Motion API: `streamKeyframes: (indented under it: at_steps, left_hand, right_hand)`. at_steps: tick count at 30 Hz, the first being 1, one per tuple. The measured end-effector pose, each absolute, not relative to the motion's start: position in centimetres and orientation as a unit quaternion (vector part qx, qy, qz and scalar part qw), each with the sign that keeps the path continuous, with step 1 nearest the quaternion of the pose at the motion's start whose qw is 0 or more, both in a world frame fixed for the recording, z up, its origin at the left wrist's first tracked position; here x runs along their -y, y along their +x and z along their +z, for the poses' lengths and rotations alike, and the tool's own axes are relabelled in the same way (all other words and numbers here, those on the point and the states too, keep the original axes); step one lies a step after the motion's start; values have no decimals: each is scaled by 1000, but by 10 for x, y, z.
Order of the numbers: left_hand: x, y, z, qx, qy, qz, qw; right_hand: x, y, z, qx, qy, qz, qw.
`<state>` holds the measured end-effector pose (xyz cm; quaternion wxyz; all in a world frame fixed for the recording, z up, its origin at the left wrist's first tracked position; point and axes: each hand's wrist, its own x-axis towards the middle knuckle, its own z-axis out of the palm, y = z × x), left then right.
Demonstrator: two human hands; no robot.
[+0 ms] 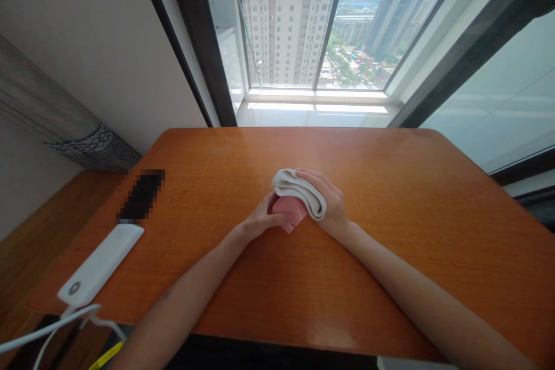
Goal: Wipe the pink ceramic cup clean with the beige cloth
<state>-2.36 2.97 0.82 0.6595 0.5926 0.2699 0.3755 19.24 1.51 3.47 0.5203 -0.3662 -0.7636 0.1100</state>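
From the head cam, both hands are together mid-table: left hand [262, 219] pressed on a pink box-ish thing [289, 213], right hand [324, 199] clamping a folded white cloth [301, 192] over it. Can't tell if anything's inside. A white power bank [100, 265] lies well left on the wooden table [411, 231].

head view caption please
Left hand and right hand hold a folded white cloth on a pink object over a wooden table.

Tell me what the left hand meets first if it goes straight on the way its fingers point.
The pink object, which the left hand seems to be touching; depth is unclear from this view.
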Motion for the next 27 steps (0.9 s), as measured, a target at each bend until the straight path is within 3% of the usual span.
streamKeyframes:
  at_steps: [5,12,15,27]
  left_hand:
    - [-27,-20,20,-265,594,384,655]
    - [-26,-22,16,-269,617,328,663]
    - [-27,-22,11,-275,612,312,672]
    - [-32,-22,12,-247,586,406,656]
  right_hand:
    - [-19,193,30,747,-381,177,516]
    - [-10,198,50,826,-313,-25,468]
    - [-8,196,56,845,-284,-47,450]
    - [-24,192,25,734,-411,169,513]
